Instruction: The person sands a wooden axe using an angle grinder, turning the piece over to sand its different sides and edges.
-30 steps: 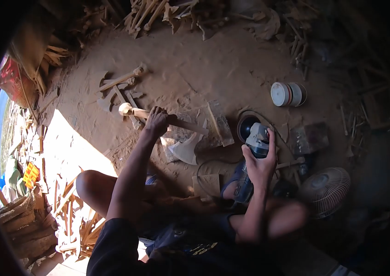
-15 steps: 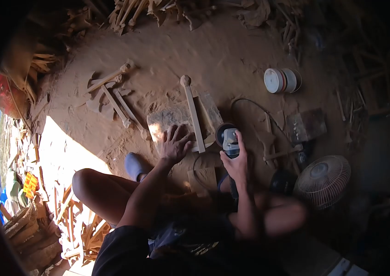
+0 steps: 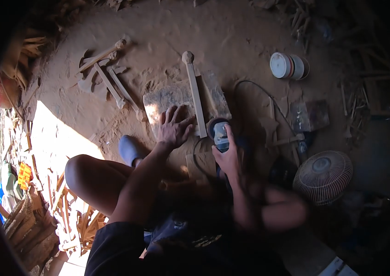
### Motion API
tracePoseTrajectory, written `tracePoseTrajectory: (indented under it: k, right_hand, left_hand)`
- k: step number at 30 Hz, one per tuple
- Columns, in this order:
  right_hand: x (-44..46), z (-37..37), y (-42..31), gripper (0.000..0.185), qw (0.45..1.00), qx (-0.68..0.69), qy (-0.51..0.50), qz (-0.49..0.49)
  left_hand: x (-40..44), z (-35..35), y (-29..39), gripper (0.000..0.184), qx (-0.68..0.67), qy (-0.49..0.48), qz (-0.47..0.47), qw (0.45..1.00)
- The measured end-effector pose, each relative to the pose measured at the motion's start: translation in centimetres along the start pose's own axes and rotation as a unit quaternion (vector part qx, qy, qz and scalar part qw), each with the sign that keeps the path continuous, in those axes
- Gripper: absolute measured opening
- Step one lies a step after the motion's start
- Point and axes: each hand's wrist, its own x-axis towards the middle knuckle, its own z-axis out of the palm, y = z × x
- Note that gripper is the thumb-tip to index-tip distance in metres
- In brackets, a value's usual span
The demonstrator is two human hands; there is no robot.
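My left hand (image 3: pixel 174 129) lies with its fingers spread on a worn wooden board (image 3: pixel 158 100). Just right of that hand, a long wooden stick with a knobbed end (image 3: pixel 196 99) rests across the board, its plain end towards me. My right hand (image 3: pixel 228 156) is wrapped round an angle grinder (image 3: pixel 221 135). The grinder's round disc (image 3: pixel 213 126) sits close beside the stick's near end; whether they touch I cannot tell. My right palm and the grinder's rear are partly in shadow.
Several similar wooden sticks (image 3: pixel 108 85) lie at left on the dusty ground. A white bucket (image 3: pixel 280 65) lies on its side at right. A fan (image 3: pixel 324 177) is near my right knee, and a cable (image 3: pixel 268 99) curves behind the grinder. Wood scraps (image 3: pixel 73 216) pile up at lower left.
My right hand has brought the grinder left, closer to the stick's near end. My left hand stays spread on the board. The whole view has shifted slightly.
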Motion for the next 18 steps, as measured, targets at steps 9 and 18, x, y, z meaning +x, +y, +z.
tracePoseTrajectory:
  k: [9, 18]
  right_hand:
    - [0.7, 0.1, -0.9, 0.088, 0.999, -0.047, -0.002, -0.003]
    - [3.4, -0.2, -2.9, 0.088, 0.992, -0.116, 0.02, 0.049]
  left_hand:
    - [0.0, -0.2, 0.1, 0.046, -0.003, -0.015, -0.002, 1.0]
    - [0.0, 0.2, 0.0, 0.046, 0.003, -0.017, -0.002, 1.0]
